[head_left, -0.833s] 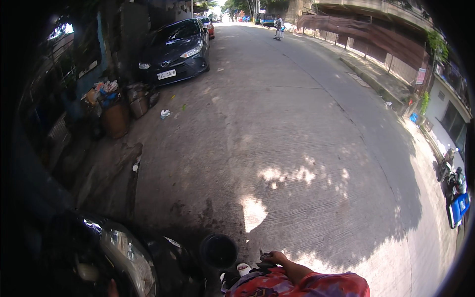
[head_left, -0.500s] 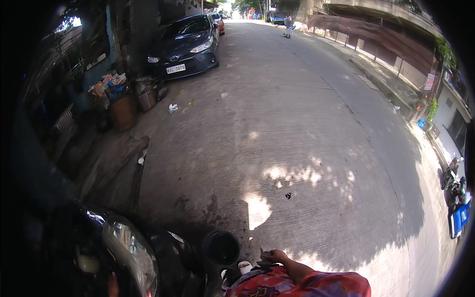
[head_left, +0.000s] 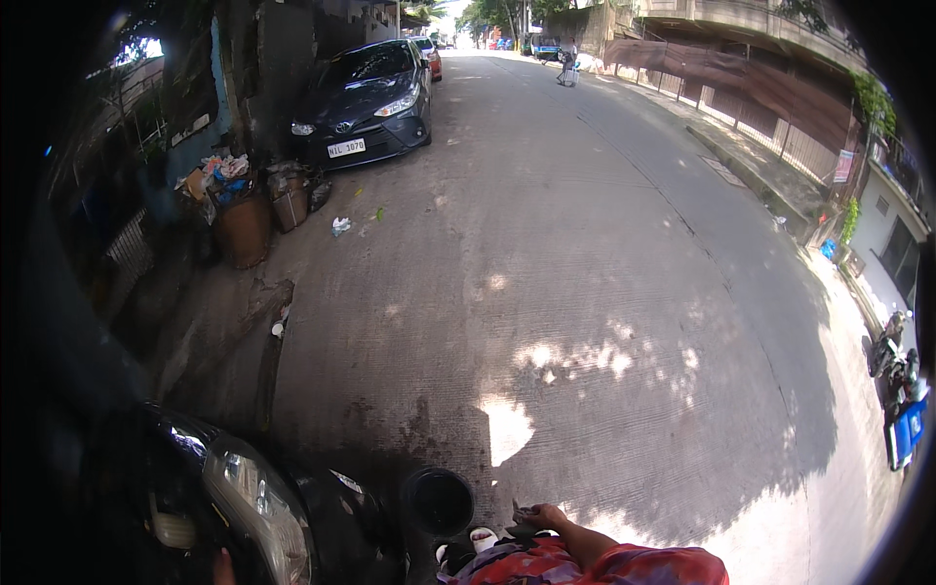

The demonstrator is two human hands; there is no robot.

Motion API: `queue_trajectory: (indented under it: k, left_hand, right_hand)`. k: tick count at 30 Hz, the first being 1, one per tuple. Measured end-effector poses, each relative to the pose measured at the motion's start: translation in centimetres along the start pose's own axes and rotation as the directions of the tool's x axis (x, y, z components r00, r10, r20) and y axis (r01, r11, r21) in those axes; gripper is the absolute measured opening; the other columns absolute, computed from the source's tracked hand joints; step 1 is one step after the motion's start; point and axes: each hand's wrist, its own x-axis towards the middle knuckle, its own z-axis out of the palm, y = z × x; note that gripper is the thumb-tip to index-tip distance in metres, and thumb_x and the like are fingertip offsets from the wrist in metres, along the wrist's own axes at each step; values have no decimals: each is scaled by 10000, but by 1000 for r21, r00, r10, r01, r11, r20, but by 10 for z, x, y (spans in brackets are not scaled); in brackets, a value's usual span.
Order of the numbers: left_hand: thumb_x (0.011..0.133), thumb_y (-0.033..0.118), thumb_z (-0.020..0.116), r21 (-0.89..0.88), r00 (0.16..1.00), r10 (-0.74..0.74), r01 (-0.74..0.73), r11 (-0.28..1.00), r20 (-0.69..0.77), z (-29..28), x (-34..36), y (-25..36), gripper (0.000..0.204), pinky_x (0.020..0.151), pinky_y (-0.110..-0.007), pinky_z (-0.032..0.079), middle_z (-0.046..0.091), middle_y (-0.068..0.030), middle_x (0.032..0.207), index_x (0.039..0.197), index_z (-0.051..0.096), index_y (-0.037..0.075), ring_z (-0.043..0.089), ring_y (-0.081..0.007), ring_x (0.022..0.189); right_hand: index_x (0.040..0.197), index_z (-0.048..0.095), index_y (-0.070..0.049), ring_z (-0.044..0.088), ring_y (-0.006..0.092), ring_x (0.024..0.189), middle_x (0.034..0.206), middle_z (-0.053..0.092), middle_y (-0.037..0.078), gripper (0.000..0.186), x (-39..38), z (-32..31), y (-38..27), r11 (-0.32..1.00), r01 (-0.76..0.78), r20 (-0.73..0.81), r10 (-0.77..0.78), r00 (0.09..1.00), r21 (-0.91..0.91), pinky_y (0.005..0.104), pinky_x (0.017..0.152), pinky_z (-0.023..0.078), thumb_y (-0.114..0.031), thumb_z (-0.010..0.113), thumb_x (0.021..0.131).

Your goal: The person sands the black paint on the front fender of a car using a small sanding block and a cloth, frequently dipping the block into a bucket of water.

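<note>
Right of the dark bucket [head_left: 439, 501], the person's right hand [head_left: 546, 517] pinched a greyish rag [head_left: 523, 513]; far left, past a headlight [head_left: 255, 497], the dim left hand's [head_left: 224, 567] grip was unclear.

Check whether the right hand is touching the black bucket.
Apart. The head view shows a strip of pavement between the right hand and the rim of the black bucket.

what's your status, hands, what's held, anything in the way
Right hand closed on small grey cloth-like item; left hand can't be made out. Round black bucket underfoot-close, near white footwear, beside glossy black vehicle.
</note>
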Motion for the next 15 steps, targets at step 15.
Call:
queue_trajectory:
  k: [15]
  left_hand:
    - [1012, 651, 441, 21, 1000, -12, 12, 1000, -23, -1, 0, 24, 826, 1162, -411, 345, 477, -230, 1530, 1524, 432, 2, 429, -350, 1438]
  right_hand:
    - [1295, 699, -156, 666, 351, 1183, 1248, 713, 163, 645, -3, -1, -3, 996, -66, 36, 68, 997, -61, 454, 1004, 515, -617, 692, 845]
